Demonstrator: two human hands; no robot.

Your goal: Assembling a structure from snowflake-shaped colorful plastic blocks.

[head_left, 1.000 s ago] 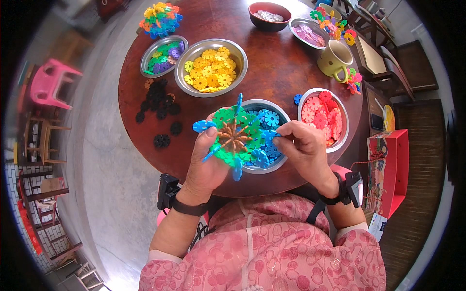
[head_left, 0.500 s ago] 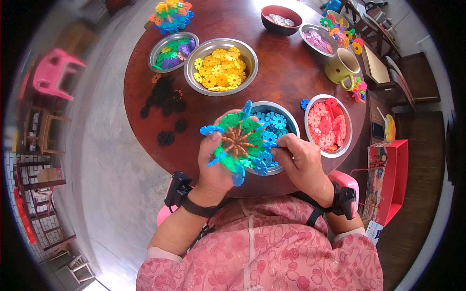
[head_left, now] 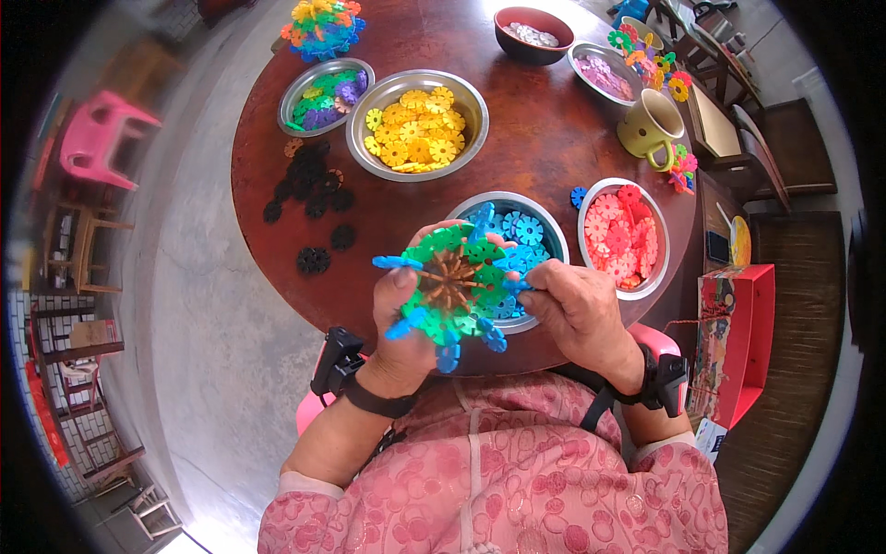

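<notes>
Gripping the green disc piece point(head_left: 448, 280) from its left side, the left hand point(head_left: 399, 319) is clamped on it, thumb at the near-left edge and fingertips showing past the far rim. The piece is a round build of green notched discs with a brown spoked centre and blue discs standing out around its edge. It is held above the near part of the table point(head_left: 517, 115), partly covering the left side of a metal bowl of blue discs point(head_left: 561, 247).

Just to its right, the right hand point(head_left: 580, 314) has thumb and forefinger pressed together on a blue disc point(head_left: 517, 284) at the piece's right edge; whether that disc is joined on cannot be told. The hands are apart, with the piece between them.

To the right stands a bowl of red and pink discs point(head_left: 666, 245), a loose blue disc point(head_left: 579, 197) beside its far left rim. A larger bowl of yellow discs point(head_left: 475, 120) sits farther off to the left, near scattered black discs point(head_left: 314, 260). A yellow-green mug point(head_left: 640, 129) stands at the far right.
</notes>
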